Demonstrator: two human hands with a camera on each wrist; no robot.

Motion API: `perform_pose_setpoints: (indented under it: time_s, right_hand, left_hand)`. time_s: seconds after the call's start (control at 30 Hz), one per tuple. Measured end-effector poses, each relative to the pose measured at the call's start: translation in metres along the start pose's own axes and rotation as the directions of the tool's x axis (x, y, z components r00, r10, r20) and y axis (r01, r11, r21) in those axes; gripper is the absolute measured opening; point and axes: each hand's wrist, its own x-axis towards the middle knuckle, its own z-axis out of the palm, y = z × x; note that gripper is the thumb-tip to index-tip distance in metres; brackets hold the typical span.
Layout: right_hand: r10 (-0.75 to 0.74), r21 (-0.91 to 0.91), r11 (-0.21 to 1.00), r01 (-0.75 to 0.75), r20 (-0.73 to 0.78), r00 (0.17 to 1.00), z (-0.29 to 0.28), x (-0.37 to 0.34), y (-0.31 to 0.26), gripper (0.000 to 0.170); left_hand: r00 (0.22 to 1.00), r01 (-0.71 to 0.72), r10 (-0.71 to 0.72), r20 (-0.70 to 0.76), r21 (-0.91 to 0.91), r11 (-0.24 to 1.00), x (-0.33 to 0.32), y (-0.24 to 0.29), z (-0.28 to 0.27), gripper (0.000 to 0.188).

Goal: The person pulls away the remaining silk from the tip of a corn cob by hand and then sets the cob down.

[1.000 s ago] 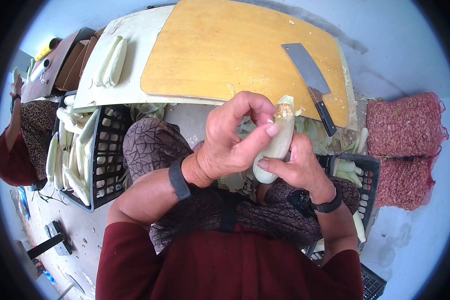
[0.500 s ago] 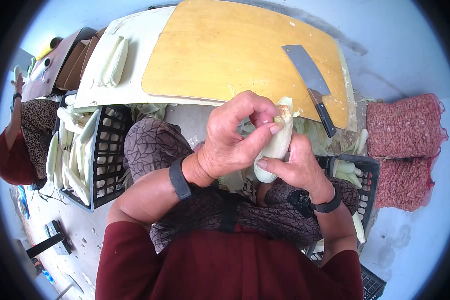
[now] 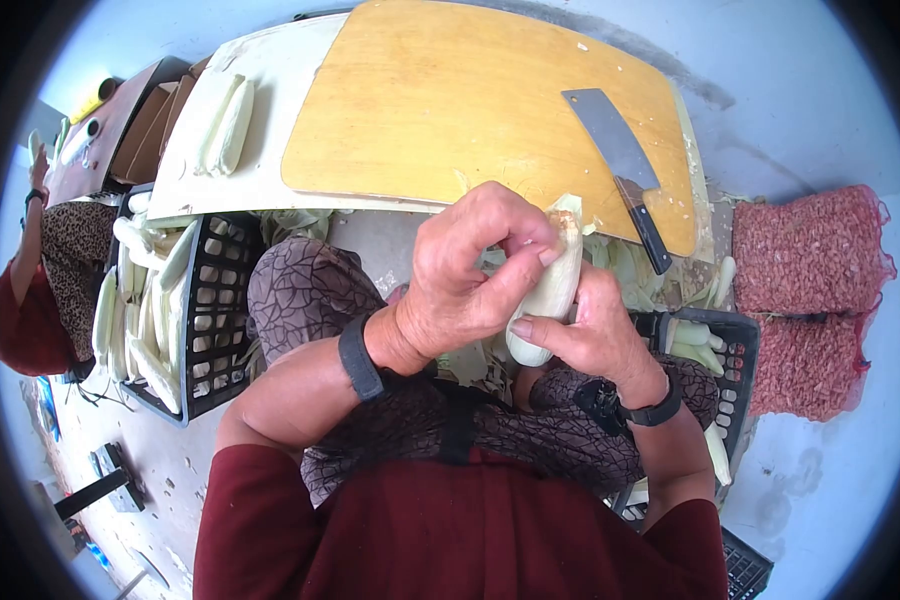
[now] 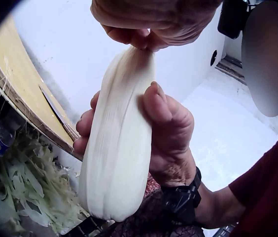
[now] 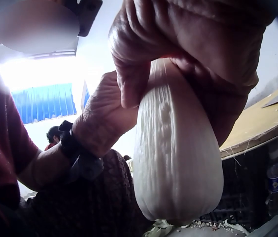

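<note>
An ear of corn (image 3: pixel 552 300) in pale, smooth husk is held up over the person's lap, its brownish cut end pointing away toward the table. My right hand (image 3: pixel 605 325) grips the lower body of the ear, thumb across the near side. With thumb and forefinger, my left hand (image 3: pixel 475 270) pinches the husk near the cut end. In the left wrist view the left fingertips (image 4: pixel 141 40) meet at the narrow top of the ear (image 4: pixel 117 138). The right wrist view shows the rounded lower end of the ear (image 5: pixel 178 163) below the right hand (image 5: pixel 193 54).
A cleaver (image 3: pixel 615 150) lies on the yellow board (image 3: pixel 450 100); two ears (image 3: pixel 225 125) rest on the white tabletop. Black crates (image 3: pixel 210 310) hold more ears at left and right. Red mesh sacks (image 3: pixel 810 250) stand at right, stripped husks (image 4: pixel 35 182) lie below, and another person (image 3: pixel 45 270) is at far left.
Thumb and forefinger of the left hand shift slightly at the husk near the cut end, closing on it. The right hand and the ear stay nearly in place.
</note>
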Motion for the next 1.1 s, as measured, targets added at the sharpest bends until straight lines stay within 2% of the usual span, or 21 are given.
perform_pose_setpoints:
  time_s: [0.1,0.27,0.4,0.47,0.6,0.8,0.87,0.9,0.97,1.1]
  right_hand:
    - [-0.001,-0.022,1.000,0.001,-0.002,1.000,-0.001,-0.001,0.003,0.044]
    - [0.019,0.038,0.999,-0.020,0.018,1.000,-0.001,0.000,-0.001,0.044]
    - [-0.011,0.096,0.995,0.008,0.030,1.000,-0.001,-0.001,0.001,0.043]
    - [-0.010,0.096,0.995,0.008,0.023,1.000,-0.001,-0.001,0.000,0.043]
    - [0.007,0.052,0.999,-0.008,0.020,1.000,-0.001,-0.001,-0.003,0.042]
    - [-0.034,-0.012,0.999,0.034,-0.032,0.999,0.000,-0.001,-0.001,0.043]
    - [-0.030,-0.048,0.998,0.028,-0.041,0.999,0.000,-0.001,0.000,0.044]
    - [-0.029,-0.084,0.996,0.024,-0.051,0.998,0.000,-0.001,0.001,0.044]
    - [-0.033,-0.104,0.994,0.027,-0.056,0.998,0.001,-0.001,0.003,0.044]
    - [-0.030,-0.119,0.993,0.022,-0.066,0.997,0.002,-0.001,0.005,0.044]
  left_hand:
    - [0.999,-0.039,0.038,-0.013,-0.024,0.999,0.000,-0.001,0.000,0.015]
    - [0.991,-0.132,0.133,-0.003,0.062,0.989,0.002,-0.001,-0.003,0.013]
    - [0.993,-0.118,0.117,0.012,0.094,0.989,0.000,0.006,-0.003,0.013]
    - [0.997,-0.073,0.073,0.004,0.095,0.993,-0.001,0.007,-0.003,0.014]
    - [0.996,-0.094,0.094,0.007,0.123,0.988,0.003,0.006,-0.001,0.011]
    - [1.000,0.005,-0.005,0.017,0.029,1.000,0.002,0.000,0.000,0.007]
    - [0.989,0.148,-0.148,0.001,-0.024,0.989,-0.001,0.000,0.002,0.011]
    - [0.989,0.147,-0.148,0.000,-0.022,0.989,-0.002,-0.001,0.003,0.011]
    - [0.954,0.281,-0.294,-0.049,-0.182,0.942,-0.004,-0.002,0.007,0.016]
    - [0.958,0.274,-0.285,-0.040,-0.173,0.946,-0.002,-0.002,0.006,0.020]
